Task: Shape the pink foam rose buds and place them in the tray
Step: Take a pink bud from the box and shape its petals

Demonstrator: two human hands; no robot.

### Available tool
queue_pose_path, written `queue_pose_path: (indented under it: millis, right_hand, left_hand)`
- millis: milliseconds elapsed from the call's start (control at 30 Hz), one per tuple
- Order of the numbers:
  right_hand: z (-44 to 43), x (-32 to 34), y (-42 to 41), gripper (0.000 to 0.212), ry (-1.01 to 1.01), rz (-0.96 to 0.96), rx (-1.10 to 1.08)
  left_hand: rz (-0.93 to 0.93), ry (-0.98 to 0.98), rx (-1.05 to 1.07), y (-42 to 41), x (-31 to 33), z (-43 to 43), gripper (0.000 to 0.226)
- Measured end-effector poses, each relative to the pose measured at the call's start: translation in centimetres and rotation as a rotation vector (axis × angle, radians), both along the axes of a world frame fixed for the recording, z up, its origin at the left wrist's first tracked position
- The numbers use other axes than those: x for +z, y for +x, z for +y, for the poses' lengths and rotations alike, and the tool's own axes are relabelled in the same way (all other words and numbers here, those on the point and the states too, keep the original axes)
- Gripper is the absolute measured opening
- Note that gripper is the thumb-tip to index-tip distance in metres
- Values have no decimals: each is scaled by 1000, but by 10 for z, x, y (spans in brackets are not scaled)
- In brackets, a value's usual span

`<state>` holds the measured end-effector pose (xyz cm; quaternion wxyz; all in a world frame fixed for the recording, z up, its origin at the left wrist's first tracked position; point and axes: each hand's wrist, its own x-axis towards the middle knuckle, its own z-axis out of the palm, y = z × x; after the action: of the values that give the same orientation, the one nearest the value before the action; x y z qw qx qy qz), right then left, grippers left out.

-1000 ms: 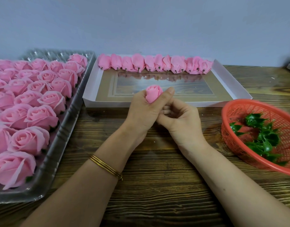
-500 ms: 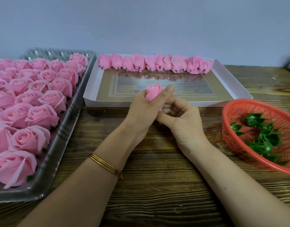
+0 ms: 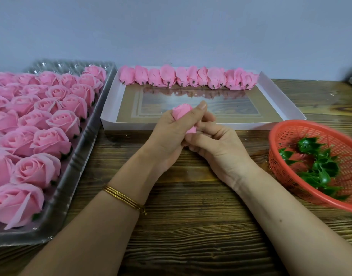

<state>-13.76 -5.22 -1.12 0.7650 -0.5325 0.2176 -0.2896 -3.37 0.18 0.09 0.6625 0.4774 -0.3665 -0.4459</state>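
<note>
Pink bud (image 3: 181, 111) in left hand (image 3: 167, 135), right hand (image 3: 219, 149) pinching.

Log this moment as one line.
left hand: grips pink foam rose bud | right hand: pinches its base | white cardboard tray: bud row along far edge | phase: shaping, not yet placed
</note>
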Motion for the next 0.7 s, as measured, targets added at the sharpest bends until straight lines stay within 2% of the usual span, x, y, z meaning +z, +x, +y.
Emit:
queue_pose_path:
  millis: [167,300,400,533,700]
  right_hand:
    - [1,-1,0,41,-99,27,-99]
    - [4,-1,0,30,-183,46,-157]
    - [5,1,-1,25,-159,62,-155]
    - [5,4,0,17,-78,67,-96]
    - [3,6,0,10,-38,80,-52]
  left_hand:
    - [44,-8,73,0,-5,-3,23]
    - [53,-14,72,-3,-5,-2,22]
    - [41,-17,52,-2,-4,-2,22]
    - [3,-12,-11,0,-3,-1,36]
    - [-29,9,-33,2,-1,0,41]
